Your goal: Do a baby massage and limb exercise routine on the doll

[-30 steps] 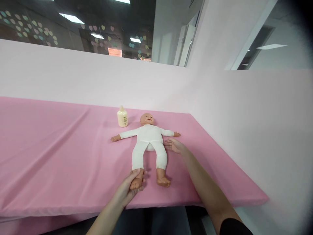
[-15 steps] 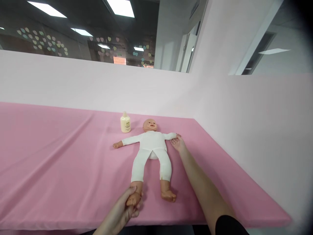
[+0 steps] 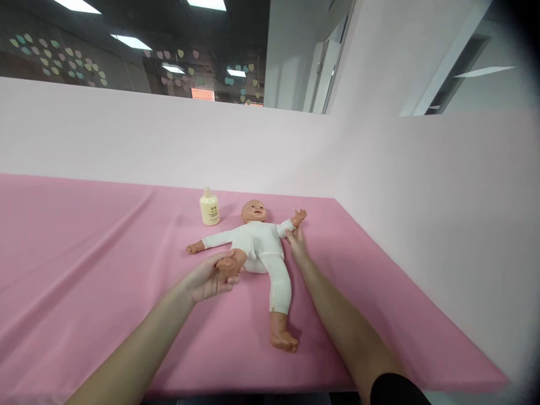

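Note:
A baby doll point(image 3: 262, 239) in a white suit lies on its back, its head toward the wall. My left hand point(image 3: 213, 277) is closed around the doll's lower leg near the bare foot point(image 3: 230, 265), and that leg is bent up toward the body. On the other side, my right hand point(image 3: 296, 241) grips the doll's sleeved forearm point(image 3: 286, 228), whose small hand point(image 3: 299, 217) points upward. The doll's other leg point(image 3: 279, 284) is stretched straight toward me, and its other arm lies out to the left.
A pale yellow bottle point(image 3: 210, 209) stands left of the doll's head. Pink cloth point(image 3: 105, 270) with a few creases covers the table. White walls point(image 3: 169, 140) with windows rise behind and to the right.
My left hand has pushed the doll's leg up and away from me, bending it. My right hand has raised the doll's forearm off the cloth. The view has shifted slightly.

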Action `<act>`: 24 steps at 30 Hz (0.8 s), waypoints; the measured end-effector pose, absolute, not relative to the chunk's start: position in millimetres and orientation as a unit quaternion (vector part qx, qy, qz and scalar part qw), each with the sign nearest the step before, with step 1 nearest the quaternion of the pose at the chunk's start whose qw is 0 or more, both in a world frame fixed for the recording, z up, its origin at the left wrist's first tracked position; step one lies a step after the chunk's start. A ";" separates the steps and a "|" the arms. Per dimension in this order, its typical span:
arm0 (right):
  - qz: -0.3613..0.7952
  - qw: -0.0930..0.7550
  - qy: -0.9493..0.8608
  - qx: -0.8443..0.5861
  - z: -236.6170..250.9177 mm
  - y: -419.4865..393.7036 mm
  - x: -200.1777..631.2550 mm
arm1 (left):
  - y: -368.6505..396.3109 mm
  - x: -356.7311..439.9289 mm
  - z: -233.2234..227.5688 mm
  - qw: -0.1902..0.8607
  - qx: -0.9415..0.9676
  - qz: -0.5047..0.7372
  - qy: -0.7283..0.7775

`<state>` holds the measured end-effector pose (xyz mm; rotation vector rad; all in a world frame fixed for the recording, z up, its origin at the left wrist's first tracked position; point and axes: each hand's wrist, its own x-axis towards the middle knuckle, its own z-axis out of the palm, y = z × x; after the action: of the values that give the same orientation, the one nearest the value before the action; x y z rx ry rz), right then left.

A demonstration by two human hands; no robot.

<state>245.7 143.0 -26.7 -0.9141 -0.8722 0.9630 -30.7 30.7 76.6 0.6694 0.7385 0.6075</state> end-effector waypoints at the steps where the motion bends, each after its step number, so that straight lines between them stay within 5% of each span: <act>1: 0.424 0.694 -0.412 -0.411 -28.2 141.9 243.6 | 40.2 -25.0 77.0 0.834 0.316 0.286 0.351; 16: 0.280 0.519 -0.678 -0.439 -33.7 129.9 238.7 | 86.1 0.2 35.4 0.856 0.279 0.310 0.306; 24: 0.371 0.686 -0.442 -0.443 -33.4 142.2 247.1 | 83.2 -28.5 6.3 0.891 0.289 0.216 0.276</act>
<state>247.1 142.2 -33.4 -0.9910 -0.9896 0.8316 -28.5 83.2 6.3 0.6001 0.5735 0.4476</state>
